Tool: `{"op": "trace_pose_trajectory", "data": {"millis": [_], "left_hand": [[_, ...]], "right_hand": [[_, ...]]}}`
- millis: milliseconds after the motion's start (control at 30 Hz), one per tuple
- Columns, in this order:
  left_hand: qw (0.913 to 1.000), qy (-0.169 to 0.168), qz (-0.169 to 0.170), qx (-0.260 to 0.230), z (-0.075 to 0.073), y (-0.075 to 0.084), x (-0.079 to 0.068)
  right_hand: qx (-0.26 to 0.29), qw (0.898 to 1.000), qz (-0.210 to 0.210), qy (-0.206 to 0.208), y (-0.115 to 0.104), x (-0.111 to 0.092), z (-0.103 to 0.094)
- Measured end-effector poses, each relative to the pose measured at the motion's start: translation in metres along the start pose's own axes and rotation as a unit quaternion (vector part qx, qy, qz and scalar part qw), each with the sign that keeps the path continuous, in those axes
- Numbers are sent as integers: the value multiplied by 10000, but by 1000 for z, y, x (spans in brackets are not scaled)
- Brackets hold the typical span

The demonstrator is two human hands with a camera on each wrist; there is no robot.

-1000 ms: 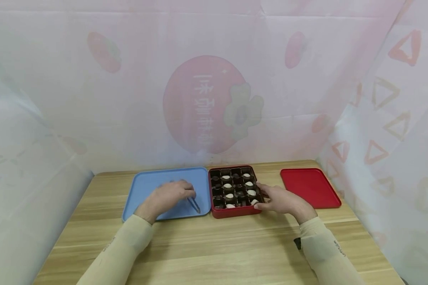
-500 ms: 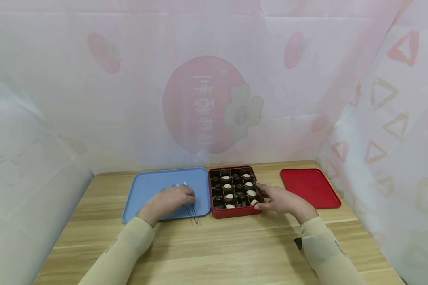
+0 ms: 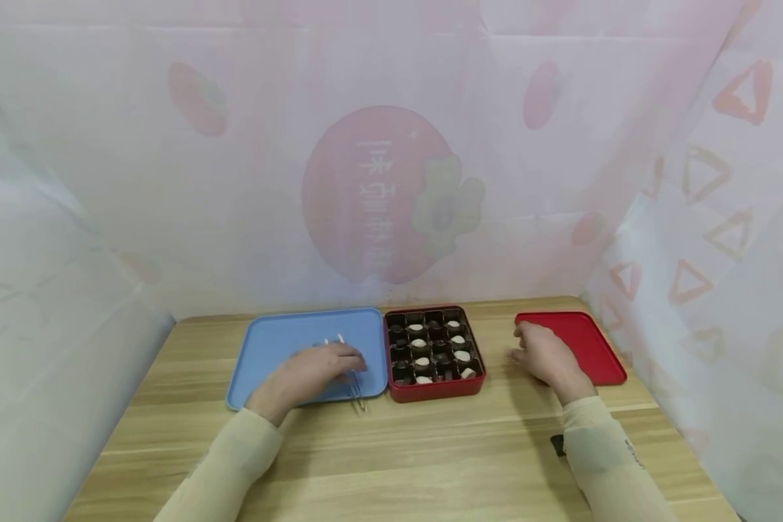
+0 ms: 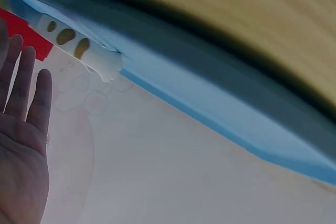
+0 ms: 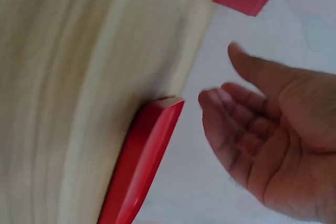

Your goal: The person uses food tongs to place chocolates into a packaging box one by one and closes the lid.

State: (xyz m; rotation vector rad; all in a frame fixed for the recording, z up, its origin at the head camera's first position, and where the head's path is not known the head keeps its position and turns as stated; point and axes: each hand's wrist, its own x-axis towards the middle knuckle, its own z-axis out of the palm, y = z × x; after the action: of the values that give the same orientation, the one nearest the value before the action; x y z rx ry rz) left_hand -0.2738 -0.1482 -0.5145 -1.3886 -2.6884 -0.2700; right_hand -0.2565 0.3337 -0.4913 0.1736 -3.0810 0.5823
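Note:
My left hand (image 3: 315,371) is above the right part of a blue tray (image 3: 267,348), its fingers straight in the left wrist view. Thin metal tongs (image 3: 356,391) lie beneath it, one end reaching past the tray's front edge. A pale piece with brown spots (image 4: 65,36) shows on the tray in that wrist view; I cannot tell what it is. Right of the tray stands a red box (image 3: 440,392) with a dark divided insert holding white and dark chocolates. Loosely bent and holding nothing, my right hand (image 3: 547,354) hovers by the left edge of a red lid (image 3: 590,348).
Everything stands on a wooden table (image 3: 431,457). A small black object (image 3: 557,445) shows beside the right sleeve. Printed pale curtains (image 3: 235,181) enclose the back and sides.
My right hand has left the box's right side and moved right to the lid. The tongs first swung toward the front under my left hand; that hand has since stayed about there.

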Motion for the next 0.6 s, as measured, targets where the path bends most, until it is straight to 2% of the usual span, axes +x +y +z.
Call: {"op": "trace_pose_trajectory", "data": {"millis": [133, 267, 433, 600], "left_hand": [[9996, 147, -220, 60, 0, 11, 3], [9982, 295, -506, -126, 1, 22, 7], [9950, 526, -760, -388, 2, 31, 11], [9918, 612, -962, -577, 1, 37, 13]], "right_hand": [[-268, 9985, 472, -21, 8, -2, 2], [-367, 9968, 692, -182, 13, -3, 4], [-456, 9956, 776, -244, 16, 0, 6], [-523, 9955, 738, -278, 19, 3, 8]]}}
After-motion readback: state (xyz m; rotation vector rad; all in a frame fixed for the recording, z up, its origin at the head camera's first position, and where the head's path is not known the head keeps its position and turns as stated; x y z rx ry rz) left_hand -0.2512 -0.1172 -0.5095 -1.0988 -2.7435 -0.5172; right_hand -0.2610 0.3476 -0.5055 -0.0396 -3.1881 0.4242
